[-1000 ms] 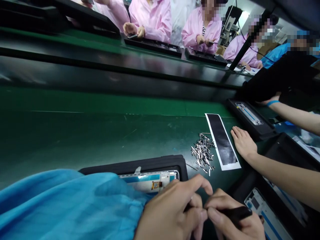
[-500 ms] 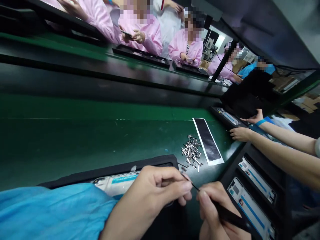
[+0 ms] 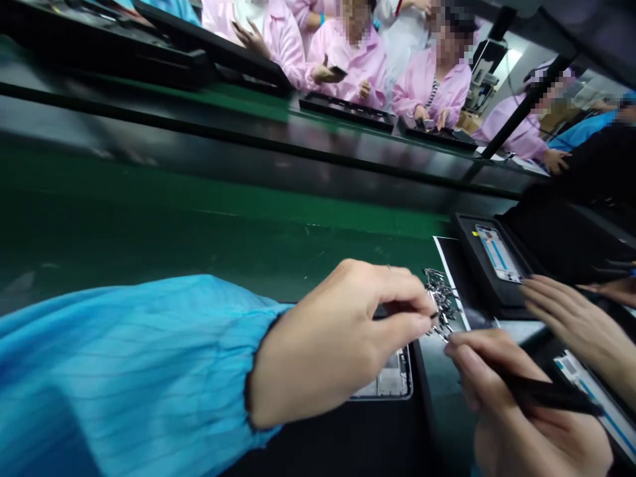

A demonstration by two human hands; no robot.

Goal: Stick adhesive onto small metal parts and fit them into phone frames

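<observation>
My left hand [image 3: 342, 334], in a blue sleeve, reaches across toward a pile of small metal parts [image 3: 440, 301] on the green belt, with thumb and forefinger pinched at the pile's edge. What the pinch holds is too small to make out. My right hand [image 3: 511, 411] is closed on black tweezers [image 3: 541, 391], whose tip points at the same pile. Under my left hand lies a black tray [image 3: 392, 424] holding a phone frame [image 3: 390, 381], mostly hidden.
A co-worker's hand [image 3: 576, 318] rests at the right beside another black tray with a phone part [image 3: 491, 255]. A black strip on white backing [image 3: 454, 262] lies by the pile. Several people in pink coats work across the green belt [image 3: 199, 232].
My left hand moved right, from over the tray to the metal parts pile. The tweezers followed to the pile. The view shifted, and the co-worker's hand came nearer.
</observation>
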